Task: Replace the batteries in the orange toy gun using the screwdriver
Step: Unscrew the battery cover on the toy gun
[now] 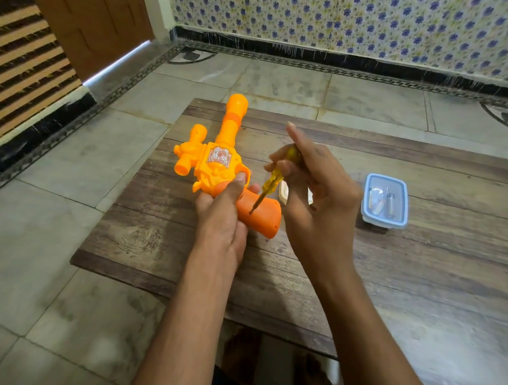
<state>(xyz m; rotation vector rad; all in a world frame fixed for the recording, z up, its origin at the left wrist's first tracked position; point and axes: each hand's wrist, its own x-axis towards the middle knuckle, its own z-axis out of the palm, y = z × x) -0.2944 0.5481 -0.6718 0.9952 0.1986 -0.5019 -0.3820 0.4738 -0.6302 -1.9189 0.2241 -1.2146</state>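
Bare wooden table [424,268] lies open near the person; a lidded plastic box [386,200] stands right of the hands.

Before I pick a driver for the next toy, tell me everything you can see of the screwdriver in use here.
The screwdriver has a translucent yellow handle, plastic by its look, and a thin dark metal shaft. It is tilted, the handle up and away, the tip down toward the person. The right hand pinches the handle with curled fingers. The tip rests on the darker orange grip of the toy gun, which the left hand holds over the wooden table. The tip type is too small to tell.
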